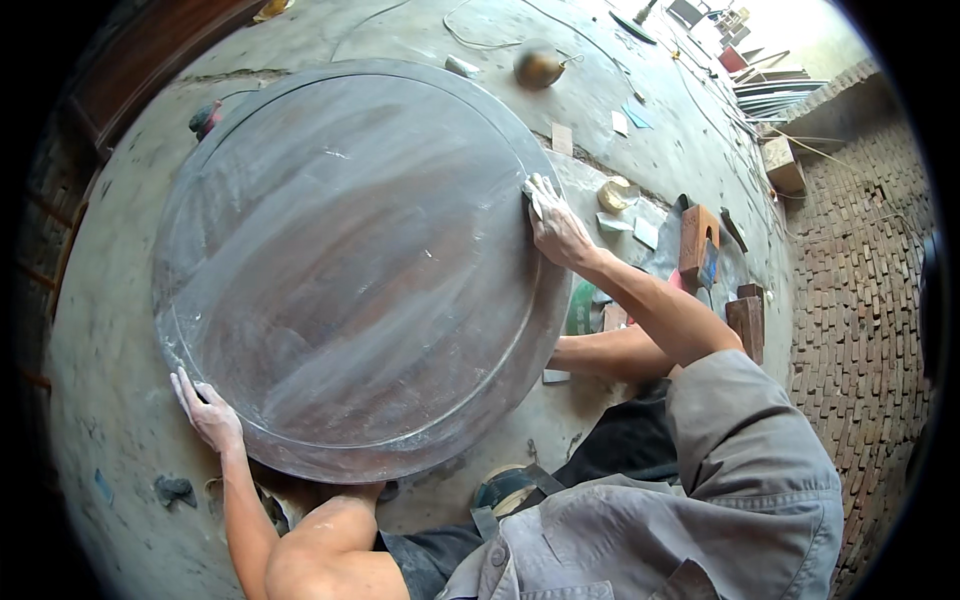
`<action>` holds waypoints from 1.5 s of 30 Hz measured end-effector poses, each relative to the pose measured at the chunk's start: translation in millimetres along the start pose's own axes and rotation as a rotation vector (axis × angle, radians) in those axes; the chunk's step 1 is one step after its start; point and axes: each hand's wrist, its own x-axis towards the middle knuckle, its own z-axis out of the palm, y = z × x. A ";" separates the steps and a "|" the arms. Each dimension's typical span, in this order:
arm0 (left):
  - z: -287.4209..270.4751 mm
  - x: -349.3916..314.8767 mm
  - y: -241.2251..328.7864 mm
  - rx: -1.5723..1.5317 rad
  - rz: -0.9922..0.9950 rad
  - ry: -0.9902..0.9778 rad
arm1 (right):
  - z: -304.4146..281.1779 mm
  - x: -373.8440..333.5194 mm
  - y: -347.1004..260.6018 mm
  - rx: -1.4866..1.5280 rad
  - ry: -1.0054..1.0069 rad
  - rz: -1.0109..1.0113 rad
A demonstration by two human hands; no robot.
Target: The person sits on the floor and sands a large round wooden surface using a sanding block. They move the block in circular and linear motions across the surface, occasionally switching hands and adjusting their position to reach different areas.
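A big round wooden tabletop point(330, 250), dark brown and streaked with pale dust, lies in front of me. A groove runs round it just inside the rim. My right hand point(555, 228), its fingers whitened with dust, is closed on a small piece of sandpaper point(527, 187) pressed to the groove at the right side. The sandpaper is mostly hidden under the fingers. At the lower left edge, my left hand point(210, 415) rests against the rim with its fingers stretched out and apart, holding nothing. My bare knees are close to the near edge.
Right of the tabletop lie a wooden hand plane point(698, 245), wood blocks point(745, 325), a pale round roll point(617, 194) and paper squares point(645, 233). A rounded brown object point(538, 68) and loose cables lie beyond. A dark power tool point(207, 118) sits at the far left. A brick wall point(850, 330) stands right.
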 end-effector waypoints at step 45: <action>-8.7 0.2 3.9 0.020 -0.007 -0.025 | -13.8 8.6 -22.2 0.042 0.009 0.107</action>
